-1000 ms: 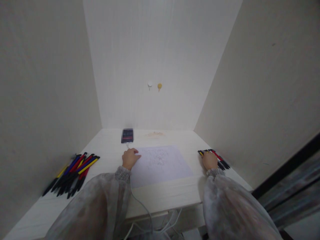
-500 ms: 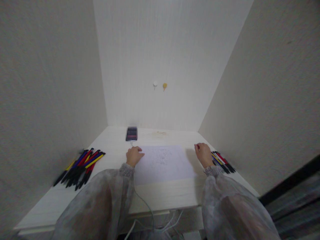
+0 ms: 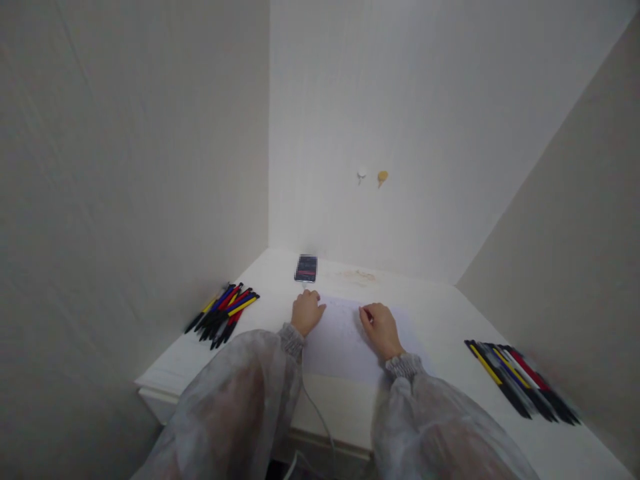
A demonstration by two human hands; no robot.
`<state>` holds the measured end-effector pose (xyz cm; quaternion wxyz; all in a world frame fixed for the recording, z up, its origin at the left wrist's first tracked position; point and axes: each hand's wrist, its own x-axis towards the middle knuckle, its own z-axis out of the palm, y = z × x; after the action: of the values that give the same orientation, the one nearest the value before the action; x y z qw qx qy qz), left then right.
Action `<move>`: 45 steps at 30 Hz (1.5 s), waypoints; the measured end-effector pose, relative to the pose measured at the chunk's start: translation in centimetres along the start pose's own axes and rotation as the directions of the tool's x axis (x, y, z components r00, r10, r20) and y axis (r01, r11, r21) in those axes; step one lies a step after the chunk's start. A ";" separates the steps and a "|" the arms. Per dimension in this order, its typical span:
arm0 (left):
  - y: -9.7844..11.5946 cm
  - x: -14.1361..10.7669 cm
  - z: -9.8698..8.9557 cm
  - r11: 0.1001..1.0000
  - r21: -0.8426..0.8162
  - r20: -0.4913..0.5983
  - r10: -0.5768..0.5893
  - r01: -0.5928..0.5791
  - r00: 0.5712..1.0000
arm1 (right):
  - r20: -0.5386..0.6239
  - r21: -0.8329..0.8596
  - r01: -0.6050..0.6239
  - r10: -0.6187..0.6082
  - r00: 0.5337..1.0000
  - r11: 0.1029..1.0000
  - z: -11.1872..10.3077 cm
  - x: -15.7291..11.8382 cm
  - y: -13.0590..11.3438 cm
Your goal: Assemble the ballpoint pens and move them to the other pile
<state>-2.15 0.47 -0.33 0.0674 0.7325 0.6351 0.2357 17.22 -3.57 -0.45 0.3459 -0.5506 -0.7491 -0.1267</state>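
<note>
A white sheet of paper (image 3: pixel 340 347) with faint marks lies on the white table (image 3: pixel 280 267). My left hand (image 3: pixel 307 313) rests at the sheet's upper left edge, fingers curved and thumb apart, with nothing in it. Over the right part of the sheet is my right hand (image 3: pixel 381 329), its fingers curled together near the thumb; whether something small is between them is hidden. Both forearms are in translucent sleeves with grey cuffs.
Pens lie in a crossed pile (image 3: pixel 225 313) at the left and in a row (image 3: pixel 520 377) at the right. A phone (image 3: pixel 306 268) with a cable (image 3: pixel 317 410) sits at the back. Two hooks (image 3: pixel 383 176) hang on the back wall.
The view has turned left, so the scene sits further right. My right hand has moved left from beside the right pens to over the paper. My left hand stays at the paper's edge.
</note>
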 end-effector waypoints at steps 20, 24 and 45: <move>-12.3 -3.7 -10.8 0.875 0.428 -0.022 -0.242 0.227 0.970 | 0.054 0.178 -0.140 0.133 0.990 0.974 0.1 -0.1 1.6; -12.5 -3.4 -10.7 0.868 0.433 0.011 -0.273 0.242 0.962 | 0.062 0.185 -0.145 0.135 0.989 0.972 0.1 -0.1 1.5; 0.2 -1.2 -4.7 0.716 -0.692 0.332 0.197 0.096 0.922 | 0.336 0.817 -0.405 0.230 0.913 0.411 -1.3 0.4 -2.2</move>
<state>-4.10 -1.71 3.61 0.4537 0.7015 0.4530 0.3111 15.63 -4.80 1.17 0.5288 -0.4374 -0.6153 0.3878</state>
